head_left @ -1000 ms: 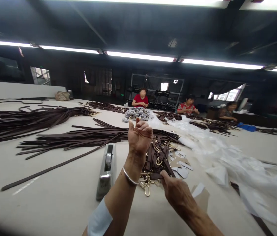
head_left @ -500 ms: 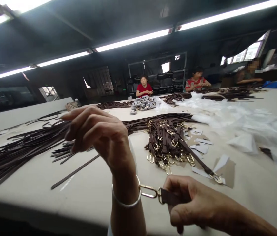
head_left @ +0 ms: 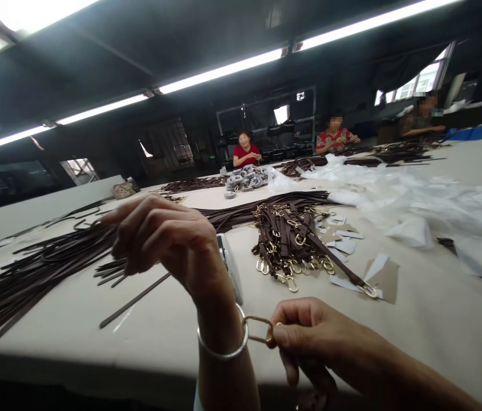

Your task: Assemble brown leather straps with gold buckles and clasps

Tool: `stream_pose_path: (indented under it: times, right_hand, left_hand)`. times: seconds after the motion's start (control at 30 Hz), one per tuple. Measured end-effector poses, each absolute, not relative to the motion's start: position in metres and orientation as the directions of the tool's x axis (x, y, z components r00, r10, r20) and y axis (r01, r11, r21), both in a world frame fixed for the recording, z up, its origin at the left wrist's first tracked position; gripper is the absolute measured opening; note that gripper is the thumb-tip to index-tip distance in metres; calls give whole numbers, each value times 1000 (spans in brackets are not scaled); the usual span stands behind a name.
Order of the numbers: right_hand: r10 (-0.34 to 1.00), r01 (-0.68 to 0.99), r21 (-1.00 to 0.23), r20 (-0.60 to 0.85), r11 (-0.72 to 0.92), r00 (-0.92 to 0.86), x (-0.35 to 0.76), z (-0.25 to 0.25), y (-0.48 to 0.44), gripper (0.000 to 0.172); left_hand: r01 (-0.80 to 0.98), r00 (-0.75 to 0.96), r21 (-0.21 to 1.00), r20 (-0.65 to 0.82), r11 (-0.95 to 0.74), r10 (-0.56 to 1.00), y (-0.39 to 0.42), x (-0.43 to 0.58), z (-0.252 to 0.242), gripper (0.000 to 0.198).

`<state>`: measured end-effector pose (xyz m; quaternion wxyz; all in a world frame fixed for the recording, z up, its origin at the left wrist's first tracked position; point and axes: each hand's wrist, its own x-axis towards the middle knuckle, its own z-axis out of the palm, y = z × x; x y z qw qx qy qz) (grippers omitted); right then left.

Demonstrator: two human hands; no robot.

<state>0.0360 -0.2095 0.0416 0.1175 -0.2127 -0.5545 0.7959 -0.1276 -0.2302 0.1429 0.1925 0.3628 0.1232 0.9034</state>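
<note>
My left hand [head_left: 172, 234] is raised over the table with its fingers loosely bent and nothing in them. Around that wrist sits a silver bangle [head_left: 223, 357]. A gold oval snap hook [head_left: 258, 318] hangs on the bangle or overlaps it; I cannot tell which. My right hand [head_left: 313, 328] pinches the other end of this hook between thumb and forefinger. The strap end behind those fingers is mostly hidden. Beyond the hands lies a pile of short brown straps [head_left: 286, 228] with gold hooks and rings.
Long dark brown straps [head_left: 44, 268] spread over the left of the table [head_left: 172, 342]. Paper scraps [head_left: 377, 268] lie right of the pile, clear plastic sheeting [head_left: 429, 194] further right. A white object [head_left: 232, 271] stands behind my left wrist. Several people sit at the far side.
My right fingers have shifted left onto the hook's end, and the brown strap end seen before is now covered. The left hand keeps its pose. The view has moved slightly.
</note>
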Motion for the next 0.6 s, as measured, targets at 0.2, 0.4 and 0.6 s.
stream_pose_path:
  times: [0.2,0.4,0.6]
  right_hand:
    - [325,47,-919,-185,-390,-927,35,32,-210,56]
    - [275,-36,-796,-165,-604,-947,26,25,-225,45]
    - [326,-21,-953,-82,-303,-942,25,23,-216,40]
  left_hand:
    - [-561,-618,20,655,-828,434,-224,-123,142,29]
    - [-783,-489,-129,732,-609,474,-224,-110,142,16]
    - [-899,-384,-185,767,-396,514,-228,-112,142,24]
